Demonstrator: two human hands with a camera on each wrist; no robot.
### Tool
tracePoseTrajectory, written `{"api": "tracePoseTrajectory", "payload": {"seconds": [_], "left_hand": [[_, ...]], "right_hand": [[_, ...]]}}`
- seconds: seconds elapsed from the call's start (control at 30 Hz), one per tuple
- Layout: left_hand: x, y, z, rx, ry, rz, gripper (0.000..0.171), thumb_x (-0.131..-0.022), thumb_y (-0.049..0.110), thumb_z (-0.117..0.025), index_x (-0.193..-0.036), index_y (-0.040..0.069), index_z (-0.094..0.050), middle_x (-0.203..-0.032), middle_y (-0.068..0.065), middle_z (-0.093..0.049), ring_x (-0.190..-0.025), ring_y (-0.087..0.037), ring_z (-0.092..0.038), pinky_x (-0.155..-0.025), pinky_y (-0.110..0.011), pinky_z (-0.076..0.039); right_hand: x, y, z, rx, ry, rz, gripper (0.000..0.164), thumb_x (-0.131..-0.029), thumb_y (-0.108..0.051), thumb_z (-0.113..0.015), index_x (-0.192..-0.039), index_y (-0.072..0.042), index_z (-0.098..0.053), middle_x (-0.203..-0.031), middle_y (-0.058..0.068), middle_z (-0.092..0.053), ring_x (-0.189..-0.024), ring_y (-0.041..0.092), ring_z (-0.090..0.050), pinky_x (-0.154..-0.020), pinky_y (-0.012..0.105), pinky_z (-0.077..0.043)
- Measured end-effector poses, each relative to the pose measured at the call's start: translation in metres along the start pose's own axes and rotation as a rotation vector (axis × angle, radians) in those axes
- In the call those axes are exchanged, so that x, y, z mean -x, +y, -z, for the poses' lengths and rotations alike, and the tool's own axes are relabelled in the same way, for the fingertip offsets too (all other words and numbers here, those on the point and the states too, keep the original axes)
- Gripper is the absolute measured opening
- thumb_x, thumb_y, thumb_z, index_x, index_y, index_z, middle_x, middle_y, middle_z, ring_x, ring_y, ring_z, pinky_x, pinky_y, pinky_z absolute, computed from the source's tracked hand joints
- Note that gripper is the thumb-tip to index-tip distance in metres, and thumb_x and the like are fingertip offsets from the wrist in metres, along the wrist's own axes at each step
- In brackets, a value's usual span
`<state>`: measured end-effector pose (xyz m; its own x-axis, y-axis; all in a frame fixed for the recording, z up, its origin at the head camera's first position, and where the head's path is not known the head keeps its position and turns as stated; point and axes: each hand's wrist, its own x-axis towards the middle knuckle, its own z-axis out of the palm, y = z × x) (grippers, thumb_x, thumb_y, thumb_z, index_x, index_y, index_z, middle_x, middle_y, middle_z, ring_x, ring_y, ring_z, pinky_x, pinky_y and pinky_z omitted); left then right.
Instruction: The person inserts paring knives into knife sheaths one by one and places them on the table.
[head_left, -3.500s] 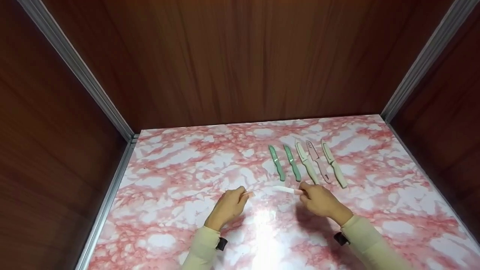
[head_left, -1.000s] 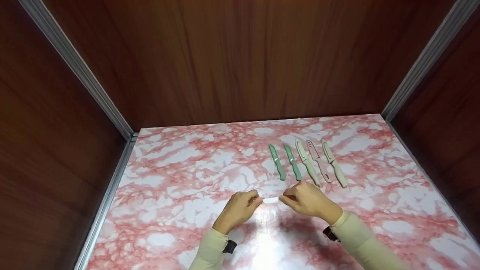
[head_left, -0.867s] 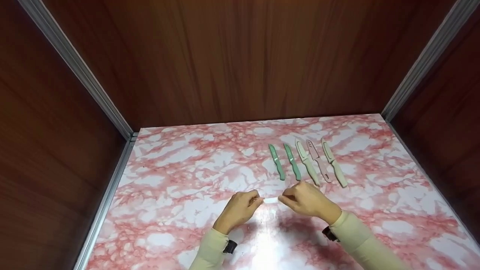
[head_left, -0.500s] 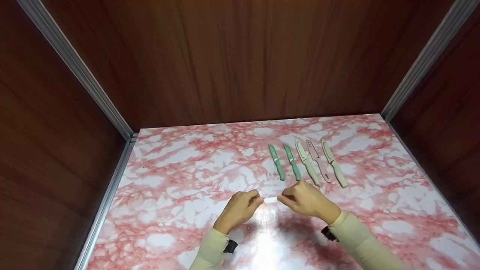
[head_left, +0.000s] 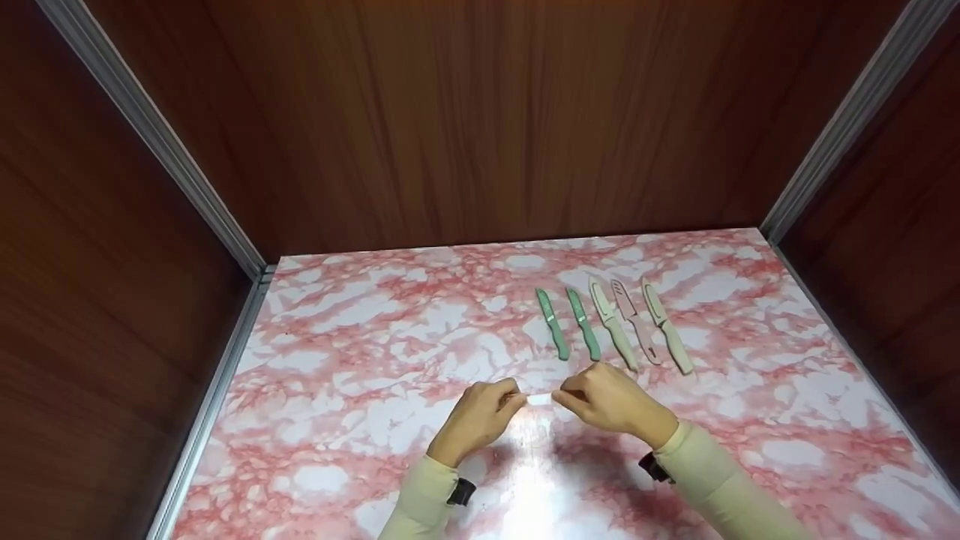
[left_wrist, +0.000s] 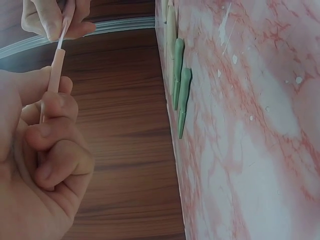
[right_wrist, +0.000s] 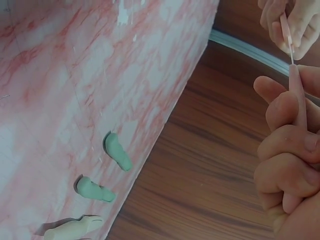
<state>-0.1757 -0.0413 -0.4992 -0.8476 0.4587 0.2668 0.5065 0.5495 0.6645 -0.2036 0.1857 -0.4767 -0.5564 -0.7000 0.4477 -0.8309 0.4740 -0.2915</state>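
Low in the head view, my left hand [head_left: 476,416] and right hand [head_left: 615,397] face each other above the table. A short white stretch of knife blade [head_left: 539,399] shows between them. My right fingers grip the knife's pink handle [right_wrist: 296,95], seen in the right wrist view. In the left wrist view, my left thumb and curled fingers pinch a slim pink blade sheath [left_wrist: 56,70]. The blade's front part is inside the sheath, out of sight. Just beyond my right hand lies a cream knife [head_left: 619,337].
Past the hands lie two green knives [head_left: 553,324] [head_left: 583,324], a pink knife [head_left: 636,322] and another cream knife [head_left: 667,326], side by side on the pink-and-white marbled tabletop [head_left: 360,337]. Brown wood-grain panels [head_left: 480,127] with metal corner rails [head_left: 157,142] enclose the table.
Earliest, the hands were apart with the white blade bare. They came together, blade into sheath. Over the last second the right hand has edged left and slightly less blade shows.
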Motion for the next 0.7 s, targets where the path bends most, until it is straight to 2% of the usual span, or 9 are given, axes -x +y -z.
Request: {"api": "tracePoseTrajectory", "payload": {"seconds": [0.17, 0.37, 0.5, 0.7], "left_hand": [[0.0011, 0.0011, 0.0006, 0.005, -0.004, 0.010, 0.018, -0.092, 0.027, -0.046, -0.079, 0.020, -0.055, -0.053, 0.010, -0.036, -0.043, -0.003, -0.029, -0.042, -0.019, -0.030], [0.0014, 0.0035, 0.0008, -0.009, 0.001, -0.003, 0.025, -0.093, 0.033, -0.042, -0.076, 0.018, -0.054, -0.052, 0.010, -0.036, -0.042, -0.003, -0.029, -0.042, -0.019, -0.030], [0.0013, 0.0054, 0.0003, -0.023, 0.010, -0.020, 0.023, -0.093, 0.031, -0.043, -0.074, 0.020, -0.052, -0.052, 0.010, -0.038, -0.043, -0.003, -0.031, -0.043, -0.019, -0.030], [0.0022, 0.0077, -0.0002, -0.013, 0.008, -0.004, 0.020, -0.092, 0.028, -0.046, -0.075, 0.021, -0.053, -0.053, 0.011, -0.039, -0.043, -0.002, -0.030, -0.043, -0.019, -0.030]], "right_hand": [[-0.0005, -0.0019, 0.0008, 0.000, -0.013, 0.000, 0.040, -0.085, -0.022, -0.057, -0.051, -0.023, -0.036, -0.048, -0.016, -0.019, -0.041, -0.004, -0.016, -0.038, 0.015, -0.020], [-0.0013, -0.0038, 0.0020, -0.026, -0.024, -0.006, 0.041, -0.086, -0.021, -0.056, -0.050, -0.023, -0.036, -0.046, -0.015, -0.019, -0.040, -0.004, -0.015, -0.037, 0.016, -0.020], [-0.0012, -0.0044, 0.0012, -0.043, -0.026, 0.005, 0.040, -0.086, -0.021, -0.056, -0.050, -0.022, -0.038, -0.046, -0.015, -0.020, -0.040, -0.004, -0.015, -0.037, 0.016, -0.019], [-0.0010, -0.0063, 0.0003, -0.038, -0.010, 0.006, 0.041, -0.085, -0.020, -0.057, -0.050, -0.022, -0.037, -0.047, -0.015, -0.020, -0.041, -0.004, -0.015, -0.037, 0.015, -0.018]]}}
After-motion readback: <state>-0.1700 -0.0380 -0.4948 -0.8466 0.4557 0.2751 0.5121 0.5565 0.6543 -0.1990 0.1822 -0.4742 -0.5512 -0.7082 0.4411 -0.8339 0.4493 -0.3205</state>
